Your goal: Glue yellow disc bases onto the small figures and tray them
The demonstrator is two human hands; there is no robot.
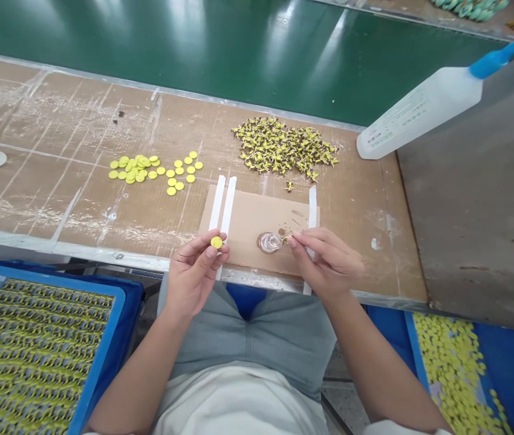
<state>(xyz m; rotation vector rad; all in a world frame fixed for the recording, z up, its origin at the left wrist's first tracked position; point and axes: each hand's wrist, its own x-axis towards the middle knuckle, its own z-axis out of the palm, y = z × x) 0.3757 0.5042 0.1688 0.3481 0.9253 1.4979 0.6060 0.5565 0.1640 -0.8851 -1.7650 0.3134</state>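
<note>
the left hand (190, 278) is closed to a pinch, with the yellow disc (216, 242) gripped at the fingertips near the left edge of the cardboard sheet (250, 208). the right hand (329, 260) is closed to a fine pinch on the small piece (286, 239), which appears to be partly yellow. the small piece is just beside the clear dish (270, 243), which sits between the hands on the cardboard sheet. the loose discs (139, 166) and the figure pile (284, 145) lie farther back on the desk (75, 139).
</note>
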